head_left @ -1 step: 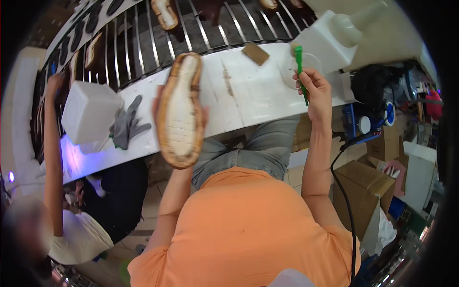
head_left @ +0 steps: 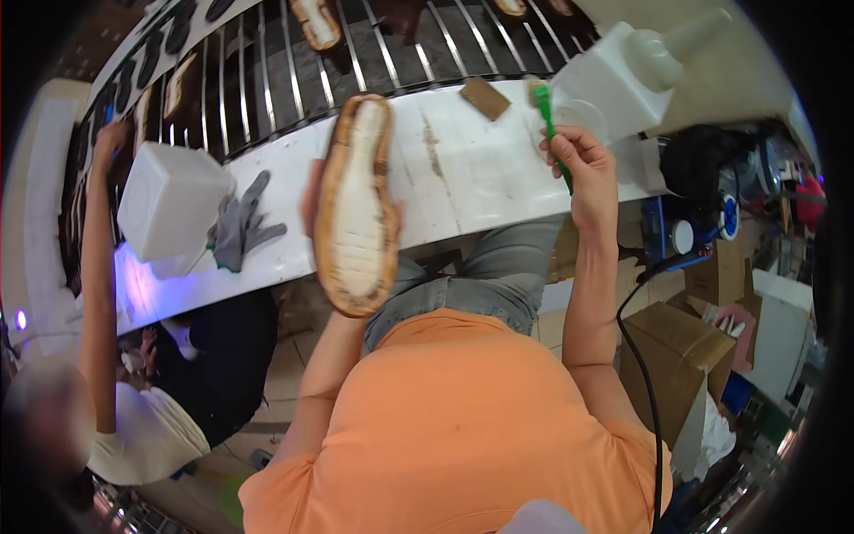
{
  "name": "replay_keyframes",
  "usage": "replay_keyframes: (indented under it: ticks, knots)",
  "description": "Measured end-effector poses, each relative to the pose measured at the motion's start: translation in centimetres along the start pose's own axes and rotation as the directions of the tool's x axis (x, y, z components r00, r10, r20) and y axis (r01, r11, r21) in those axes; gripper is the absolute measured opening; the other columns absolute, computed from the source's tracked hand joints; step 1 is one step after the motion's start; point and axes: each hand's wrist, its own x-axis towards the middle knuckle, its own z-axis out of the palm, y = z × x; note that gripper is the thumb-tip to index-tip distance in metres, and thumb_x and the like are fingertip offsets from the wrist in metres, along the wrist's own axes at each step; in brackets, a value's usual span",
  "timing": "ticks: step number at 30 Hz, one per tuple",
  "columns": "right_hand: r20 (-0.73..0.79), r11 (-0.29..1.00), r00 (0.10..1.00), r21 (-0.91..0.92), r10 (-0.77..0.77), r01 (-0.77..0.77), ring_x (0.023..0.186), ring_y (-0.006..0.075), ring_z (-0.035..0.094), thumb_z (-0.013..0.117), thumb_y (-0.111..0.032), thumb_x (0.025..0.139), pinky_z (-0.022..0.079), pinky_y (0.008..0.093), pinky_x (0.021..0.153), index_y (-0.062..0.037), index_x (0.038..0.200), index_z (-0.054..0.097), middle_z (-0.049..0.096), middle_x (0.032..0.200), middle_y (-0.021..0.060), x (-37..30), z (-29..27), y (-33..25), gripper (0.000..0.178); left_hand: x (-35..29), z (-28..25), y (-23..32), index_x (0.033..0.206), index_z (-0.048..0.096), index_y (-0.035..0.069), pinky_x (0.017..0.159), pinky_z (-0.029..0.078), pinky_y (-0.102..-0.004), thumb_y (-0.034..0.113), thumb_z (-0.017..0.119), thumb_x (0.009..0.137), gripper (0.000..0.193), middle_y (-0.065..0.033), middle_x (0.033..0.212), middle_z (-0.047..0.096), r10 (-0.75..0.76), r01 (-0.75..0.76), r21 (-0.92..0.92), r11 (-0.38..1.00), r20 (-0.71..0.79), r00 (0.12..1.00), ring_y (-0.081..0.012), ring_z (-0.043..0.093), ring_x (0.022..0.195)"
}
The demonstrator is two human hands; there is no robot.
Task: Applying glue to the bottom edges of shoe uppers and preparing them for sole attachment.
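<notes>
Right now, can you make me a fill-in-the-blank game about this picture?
The person in the ____ shirt holds a shoe and a brush.
The brush is in that person's ____ hand.
The brush's handle is ____.
A ____ glove lies on the table.
Missing words: orange; right; green; gray.

Both forearms [head_left: 593, 294] reach forward now! The right hand [head_left: 587, 167] pinches; the left hand [head_left: 311, 198], mostly hidden, seems to grip from beneath.
</notes>
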Motion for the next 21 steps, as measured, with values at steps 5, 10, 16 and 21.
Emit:
replay_keyframes:
  ticks: [5, 10, 16, 21]
  knots:
    - [0.344, 0.988, 0.937, -0.155, 0.053, 0.001, 0.072, 0.008, 0.058, 0.067, 0.003, 0.081, 0.044, 0.0209, 0.06, 0.0011, 0.097, 0.069, 0.067, 0.087, 0.0065, -4.7, 7.6, -2.2, 0.016, -1.7, 3.8, 0.1, 0.141, 0.038, 0.011, 0.115, 0.0, -0.0573, 0.035, 0.073, 0.082, 0.073, -0.0145, 0.139, 0.047, 0.104, -0.236, -0.349, 0.907, -0.357, 0.928, -0.0294, 0.043, 0.132]
    - [0.445, 0.982, 0.889, -0.089, -0.11, 0.166, 0.072, 0.009, 0.06, 0.073, 0.003, 0.077, 0.045, 0.0204, 0.062, 0.0003, 0.092, 0.071, 0.066, 0.085, 0.0062, -7.3, 9.4, -1.0, 0.015, -2.4, 3.6, -2.5, 0.146, 0.022, 0.008, 0.117, -0.005, -0.0503, 0.023, 0.086, 0.068, 0.102, -0.0175, 0.144, 0.04, 0.126, -0.169, -0.377, 0.911, -0.136, 0.983, -0.0288, 0.037, 0.136]
    - [0.414, 0.933, 0.901, -0.256, -0.13, 0.252, 0.078, 0.0138, 0.061, 0.072, 0.005, 0.077, 0.047, 0.024, 0.068, 0.004, 0.087, 0.069, 0.066, 0.085, 0.0103, -6.2, 10.1, -1.1, 0.01, -1.8, 4.2, -3.4, 0.144, 0.023, 0.009, 0.115, -0.008, -0.0548, 0.026, 0.085, 0.07, 0.098, -0.0185, 0.142, 0.042, 0.277, -0.353, -0.291, 0.889, -0.272, 0.922, -0.0303, 0.036, 0.137]
    - [0.344, 0.919, 0.929, -0.306, -0.135, 0.247, 0.071, 0.0109, 0.057, 0.072, 0.0, 0.08, 0.043, 0.0229, 0.063, 0.0032, 0.086, 0.069, 0.066, 0.081, 0.0074, -3.6, 10.5, 0.3, 0.008, -1.7, 4.7, -2.9, 0.139, 0.027, 0.01, 0.113, -0.006, -0.0607, 0.033, 0.087, 0.067, 0.097, -0.0225, 0.142, 0.039, 0.304, -0.391, -0.222, 0.893, -0.343, 0.889, -0.0345, 0.037, 0.136]
